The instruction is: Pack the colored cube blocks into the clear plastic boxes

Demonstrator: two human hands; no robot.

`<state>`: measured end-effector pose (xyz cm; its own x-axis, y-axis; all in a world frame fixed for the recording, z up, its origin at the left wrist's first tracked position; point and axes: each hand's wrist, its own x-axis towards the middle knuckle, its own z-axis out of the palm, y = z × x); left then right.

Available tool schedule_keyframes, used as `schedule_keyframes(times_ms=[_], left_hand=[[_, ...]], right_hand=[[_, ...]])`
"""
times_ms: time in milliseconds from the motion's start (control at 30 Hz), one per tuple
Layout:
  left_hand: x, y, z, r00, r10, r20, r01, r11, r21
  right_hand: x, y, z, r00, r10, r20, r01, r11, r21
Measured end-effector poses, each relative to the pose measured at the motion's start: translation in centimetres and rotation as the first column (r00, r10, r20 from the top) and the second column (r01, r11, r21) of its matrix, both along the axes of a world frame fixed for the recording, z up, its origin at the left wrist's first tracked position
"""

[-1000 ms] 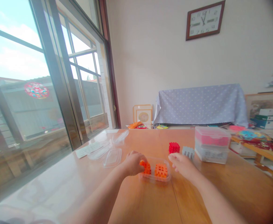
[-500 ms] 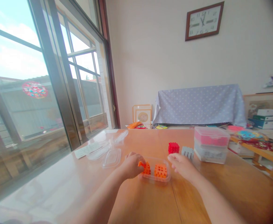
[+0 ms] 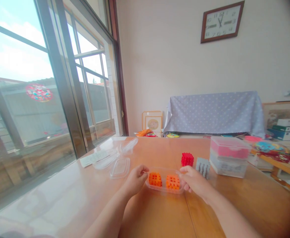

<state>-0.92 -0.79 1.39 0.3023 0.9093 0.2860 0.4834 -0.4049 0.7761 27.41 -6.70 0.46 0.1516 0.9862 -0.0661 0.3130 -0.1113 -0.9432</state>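
A clear plastic container (image 3: 163, 189) sits on the table in front of me, with two orange notched cubes (image 3: 155, 179) side by side in it. My left hand (image 3: 137, 178) is closed at the container's left end, thumb and fingers at the rim. At the opposite end my right hand (image 3: 195, 181) pinches the rim, its thumb on top and fingers lower down outside. Beyond the right hand stand a red notched cube (image 3: 187, 159) and a grey notched cube (image 3: 202, 168), both on the table.
Two stacked clear boxes (image 3: 229, 158), the upper with pink contents, stand at the right. Clear plastic lids (image 3: 120, 168) and a pale sheet (image 3: 89, 159) lie at the left. The wooden table (image 3: 157, 218) runs beside a large window (image 3: 58, 99).
My left hand has left the left orange cube, which now lies flatter in the container, and moved to the left rim. My right hand has come down onto the right rim.
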Motion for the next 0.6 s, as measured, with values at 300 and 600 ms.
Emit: schedule_keyframes(times_ms=[300,600], left_hand=[[-2.4,1.4,-1.0,0.996,0.089,-0.017,-0.087,0.99,0.109],[-7.1,3.5,-1.0,0.612,0.701,-0.366,-0.71,0.691,0.135]], right_hand=[[-0.3,0.8,-1.3,0.998,-0.06,-0.017,0.061,0.996,0.062],[-0.8,-0.2,-0.1,0.996,-0.084,0.02,0.083,0.996,0.043]])
